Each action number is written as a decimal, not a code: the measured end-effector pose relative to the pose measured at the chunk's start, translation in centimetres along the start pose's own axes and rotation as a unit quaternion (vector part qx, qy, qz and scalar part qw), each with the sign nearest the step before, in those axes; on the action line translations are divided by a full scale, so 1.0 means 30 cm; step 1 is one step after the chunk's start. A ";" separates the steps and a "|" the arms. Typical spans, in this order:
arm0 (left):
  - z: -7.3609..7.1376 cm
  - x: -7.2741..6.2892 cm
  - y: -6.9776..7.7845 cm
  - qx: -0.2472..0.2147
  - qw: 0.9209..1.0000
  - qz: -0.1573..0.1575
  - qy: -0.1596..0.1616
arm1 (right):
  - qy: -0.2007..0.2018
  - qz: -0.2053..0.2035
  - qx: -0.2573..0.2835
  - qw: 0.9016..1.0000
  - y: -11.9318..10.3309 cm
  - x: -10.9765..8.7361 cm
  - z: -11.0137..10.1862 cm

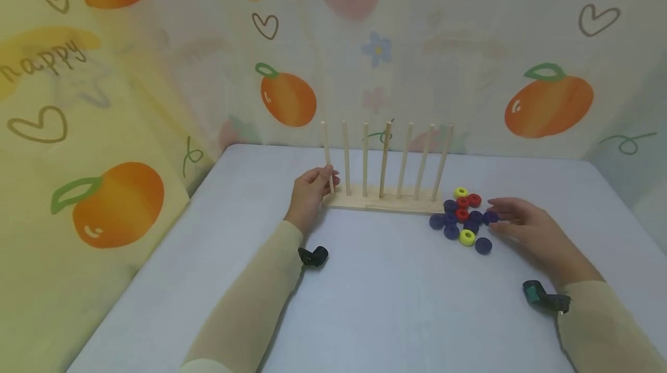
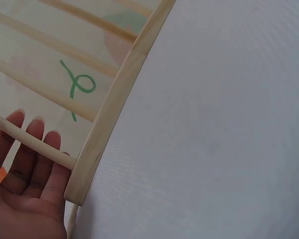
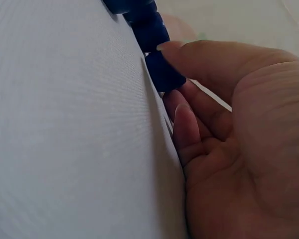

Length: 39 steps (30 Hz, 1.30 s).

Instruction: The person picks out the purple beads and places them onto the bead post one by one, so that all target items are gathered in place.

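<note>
A wooden rack (image 1: 385,205) with a row of several upright pegs stands on the table. At its left end my left hand (image 1: 311,190) holds the outermost peg (image 2: 37,144), with the fingers behind it in the left wrist view. Over at the right, my right hand (image 1: 526,228) has its thumb and fingers around a dark blue ring bead (image 3: 164,72) at the edge of a pile. The thumb tip touches that bead, which is low at the tabletop. Beside it lie more dark blue beads (image 1: 451,231), red beads (image 1: 462,215) and yellow beads (image 1: 467,238).
The bead pile sits against the right end of the rack's base. A white cloth (image 1: 385,303) covers the table. Behind hangs a curtain (image 1: 417,72) printed with oranges and hearts. Small dark devices are on both wrists.
</note>
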<state>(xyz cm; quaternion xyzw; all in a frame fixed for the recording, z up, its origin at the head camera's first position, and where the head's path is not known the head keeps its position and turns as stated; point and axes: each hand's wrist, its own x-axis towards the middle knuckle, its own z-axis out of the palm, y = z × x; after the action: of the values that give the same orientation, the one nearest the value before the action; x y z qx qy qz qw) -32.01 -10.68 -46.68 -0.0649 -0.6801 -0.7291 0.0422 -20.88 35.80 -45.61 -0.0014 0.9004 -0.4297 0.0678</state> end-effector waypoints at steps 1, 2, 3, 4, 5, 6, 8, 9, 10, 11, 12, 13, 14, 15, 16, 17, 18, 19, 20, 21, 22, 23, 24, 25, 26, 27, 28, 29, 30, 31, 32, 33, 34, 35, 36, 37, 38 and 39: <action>-0.002 0.002 -0.003 0.006 1.000 -0.001 0.000 | -0.001 0.004 -0.005 1.000 0.001 -0.001 0.001; -0.004 0.004 -0.007 0.011 1.000 -0.002 0.000 | -0.002 0.010 -0.007 1.000 0.000 -0.003 0.003; -0.005 0.006 -0.009 0.017 1.000 -0.003 -0.001 | -0.003 0.013 -0.011 1.000 0.001 -0.003 0.004; -0.007 0.007 -0.012 0.022 1.000 -0.003 -0.002 | -0.002 0.017 -0.015 1.000 0.000 -0.004 0.006; -0.008 0.008 -0.013 0.027 1.000 -0.003 -0.002 | -0.001 0.017 -0.020 1.000 0.001 -0.004 0.007; -0.009 0.008 -0.014 0.033 0.999 -0.003 -0.002 | 0.000 0.016 -0.025 1.000 0.000 -0.003 0.009; -0.010 0.007 -0.014 0.040 0.999 -0.002 -0.002 | 0.004 0.016 -0.034 0.999 -0.001 -0.001 0.012; -0.010 0.006 -0.013 0.044 0.999 -0.001 -0.001 | 0.006 0.014 -0.040 0.999 -0.002 0.000 0.013; -0.009 0.005 -0.011 0.048 0.999 -0.001 0.000 | 0.008 0.013 -0.044 0.999 -0.003 0.001 0.015; -0.008 0.003 -0.008 0.051 0.999 -0.002 0.001 | 0.009 0.011 -0.046 0.999 -0.004 0.002 0.016; -0.008 0.001 -0.006 0.051 0.999 -0.002 0.002 | 0.011 0.010 -0.045 0.999 -0.005 0.002 0.017; -0.007 -0.001 -0.003 0.051 0.999 -0.004 0.003 | 0.012 0.009 -0.043 0.999 -0.006 0.002 0.018; -0.006 -0.004 -0.001 0.052 0.999 -0.005 0.003 | 0.013 0.008 -0.042 0.999 -0.008 0.001 0.018; -0.005 -0.005 0.001 0.051 0.999 -0.006 0.003 | 0.014 0.006 -0.040 0.999 -0.009 0.000 0.019; -0.005 -0.006 0.002 0.051 0.999 -0.006 0.003 | 0.017 0.004 -0.037 0.999 -0.010 -0.001 0.019; -0.005 -0.007 0.002 0.050 0.999 -0.007 0.003 | 0.019 0.002 -0.035 0.999 -0.012 -0.003 0.018; -0.005 -0.007 0.003 0.049 0.999 -0.007 0.004 | 0.022 0.000 -0.032 0.999 -0.013 -0.004 0.017; -0.005 -0.007 0.003 0.049 0.999 -0.007 0.003 | 0.025 -0.002 -0.031 0.999 -0.015 -0.005 0.016; -0.005 -0.006 0.002 0.050 0.999 -0.007 0.003 | 0.029 -0.003 -0.030 0.999 -0.016 -0.006 0.014; -0.005 -0.006 0.002 0.050 0.999 -0.007 0.002 | 0.033 -0.006 -0.029 0.999 -0.018 -0.006 0.012; -0.005 -0.005 0.002 0.051 0.999 -0.007 0.002 | 0.037 -0.008 -0.030 0.999 -0.019 -0.007 0.011; -0.005 -0.004 0.001 0.050 0.999 -0.007 0.002 | 0.039 -0.008 -0.032 0.999 -0.019 -0.007 0.009; -0.005 -0.004 0.002 0.050 0.999 -0.007 0.001 | 0.042 -0.009 -0.034 0.999 -0.020 -0.008 0.008; -0.005 -0.004 0.001 0.051 0.999 -0.007 0.001 | 0.043 -0.011 -0.035 0.998 -0.020 -0.008 0.007; -0.005 -0.004 0.001 0.050 0.999 -0.007 0.001 | 0.044 -0.013 -0.036 0.998 -0.020 -0.008 0.006; -0.005 -0.003 0.000 0.050 0.999 -0.006 0.001 | 0.044 -0.016 -0.038 0.998 -0.021 -0.008 0.006; -0.004 -0.003 0.000 0.050 0.999 -0.005 0.000 | 0.044 -0.017 -0.038 0.998 -0.022 -0.008 0.006; -0.004 -0.003 0.000 0.050 0.999 -0.003 0.000 | 0.044 -0.019 -0.037 0.998 -0.024 -0.009 0.006; -0.004 -0.004 0.000 0.050 0.999 -0.002 0.000 | 0.044 -0.023 -0.036 0.998 -0.026 -0.009 0.006; -0.003 -0.004 -0.001 0.050 0.999 -0.002 -0.001 | 0.045 -0.026 -0.035 0.998 -0.029 -0.010 0.008; -0.003 -0.003 -0.001 0.049 0.999 -0.001 -0.001 | 0.047 -0.028 -0.034 0.998 -0.033 -0.010 0.009; -0.003 -0.003 -0.002 0.049 0.999 -0.001 0.000 | 0.050 -0.029 -0.034 0.998 -0.038 -0.010 0.011; -0.003 -0.003 -0.003 0.048 0.999 -0.001 0.000 | 0.053 -0.031 -0.032 0.998 -0.043 -0.010 0.012; -0.004 -0.003 -0.003 0.047 0.999 -0.001 0.000 | 0.057 -0.032 -0.031 0.997 -0.048 -0.010 0.014; -0.004 -0.003 -0.003 0.046 0.999 -0.001 0.001 | 0.062 -0.033 -0.032 0.997 -0.053 -0.011 0.015; -0.004 -0.003 -0.003 0.045 0.999 -0.001 0.001 | 0.066 -0.034 -0.029 0.997 -0.059 -0.012 0.016; -0.004 -0.004 -0.002 0.046 0.999 0.000 0.001 | 0.070 -0.034 -0.028 0.997 -0.065 -0.012 0.017; -0.003 -0.005 -0.001 0.047 0.999 0.000 0.001 | 0.073 -0.035 -0.026 0.996 -0.071 -0.013 0.018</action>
<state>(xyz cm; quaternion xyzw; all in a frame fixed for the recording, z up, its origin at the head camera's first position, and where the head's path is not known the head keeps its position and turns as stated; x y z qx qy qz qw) -31.88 -10.77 -46.72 -0.0623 -0.7132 -0.6966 0.0458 -20.56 34.07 -44.25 -0.0028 0.9134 -0.4068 -0.0136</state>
